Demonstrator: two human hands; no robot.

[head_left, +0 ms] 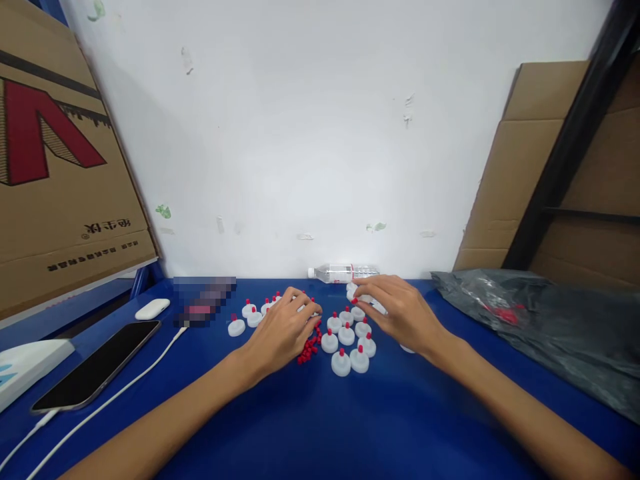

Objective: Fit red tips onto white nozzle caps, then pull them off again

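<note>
Several white round caps with red tips [346, 341] lie in a cluster on the blue table [350, 427]. A small heap of loose red beads [309, 350] sits just left of the cluster. My left hand [283, 330] rests over the beads with its fingers curled down; what they pinch is hidden. My right hand [400, 310] hovers over the cluster's far right, fingers bent and pinching a white cap [356, 293] with a red tip. More caps [247, 317] lie to the left of my left hand.
A plastic water bottle [343, 272] lies by the white wall. A phone [97, 365] on a white cable, a white earbud case [153, 309] and a cardboard box [55, 167] are at left. A grey plastic bag [550, 320] with red bits lies at right.
</note>
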